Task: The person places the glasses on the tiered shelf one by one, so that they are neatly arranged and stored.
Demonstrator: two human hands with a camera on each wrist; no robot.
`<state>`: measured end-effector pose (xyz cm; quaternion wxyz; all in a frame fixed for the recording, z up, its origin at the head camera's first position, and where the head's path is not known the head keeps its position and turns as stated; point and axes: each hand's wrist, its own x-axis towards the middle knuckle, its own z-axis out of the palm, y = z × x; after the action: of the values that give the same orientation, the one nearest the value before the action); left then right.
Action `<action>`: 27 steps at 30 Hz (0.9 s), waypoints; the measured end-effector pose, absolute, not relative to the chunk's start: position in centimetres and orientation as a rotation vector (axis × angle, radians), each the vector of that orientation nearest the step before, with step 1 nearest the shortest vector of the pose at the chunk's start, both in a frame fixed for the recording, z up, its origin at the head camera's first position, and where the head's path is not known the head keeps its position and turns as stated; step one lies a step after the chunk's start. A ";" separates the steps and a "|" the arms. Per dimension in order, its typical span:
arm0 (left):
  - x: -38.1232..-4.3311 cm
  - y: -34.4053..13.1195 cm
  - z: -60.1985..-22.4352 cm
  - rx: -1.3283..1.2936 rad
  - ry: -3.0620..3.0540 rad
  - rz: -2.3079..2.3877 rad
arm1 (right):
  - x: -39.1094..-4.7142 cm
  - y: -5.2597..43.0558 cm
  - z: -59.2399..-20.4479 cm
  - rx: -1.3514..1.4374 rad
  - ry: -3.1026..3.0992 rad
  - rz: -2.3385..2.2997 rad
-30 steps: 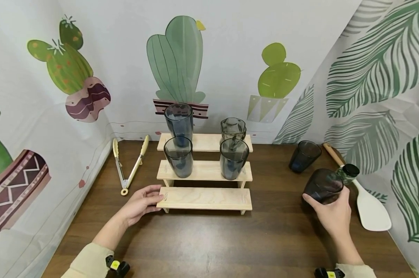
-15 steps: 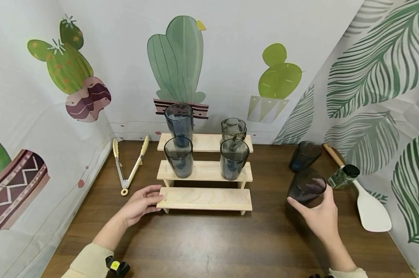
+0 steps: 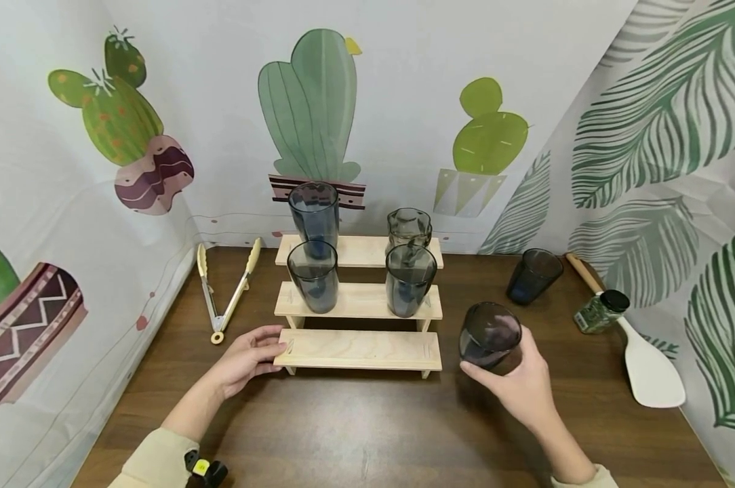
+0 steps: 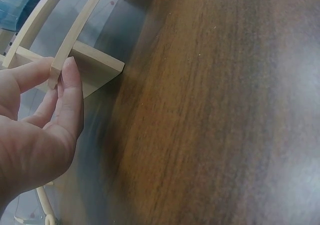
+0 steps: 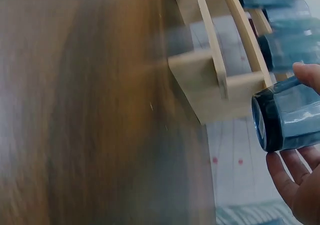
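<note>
My right hand (image 3: 520, 386) grips a dark tinted drinking glass (image 3: 489, 335), raised off the table to the right of a three-step wooden rack (image 3: 358, 349). In the right wrist view the glass (image 5: 292, 115) shows its thick base, with the thumb on one side and fingers on the other. My left hand (image 3: 248, 359) pinches the left end of the rack's lowest shelf; in the left wrist view, thumb and fingers lie on opposite faces of that board (image 4: 75, 35). Two glasses stand on the middle step, a left glass (image 3: 314, 278) and a right glass (image 3: 410, 281).
On the top step are a tall blue-grey glass (image 3: 314, 213) and a wavy short glass (image 3: 409, 226). Tongs (image 3: 227, 291) lie left of the rack. At right are another dark glass (image 3: 533, 276), a green-filled jar (image 3: 601, 313) and a white spatula (image 3: 651, 369).
My right hand has carried the dark glass leftward, away from the jar and towards the rack. The left hand stays on the bottom shelf.
</note>
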<state>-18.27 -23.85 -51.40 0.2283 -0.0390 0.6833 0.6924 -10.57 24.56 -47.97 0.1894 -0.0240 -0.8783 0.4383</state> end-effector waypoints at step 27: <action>-18.3 -24.0 -51.5 -0.117 1.873 1.902 | -12.8 12.8 -48.5 0.535 -2.376 1.613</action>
<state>-18.29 -24.04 -51.45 0.2328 -0.0427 0.6817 0.6923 -12.76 12.83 -48.47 0.1099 0.1819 -0.8084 0.5489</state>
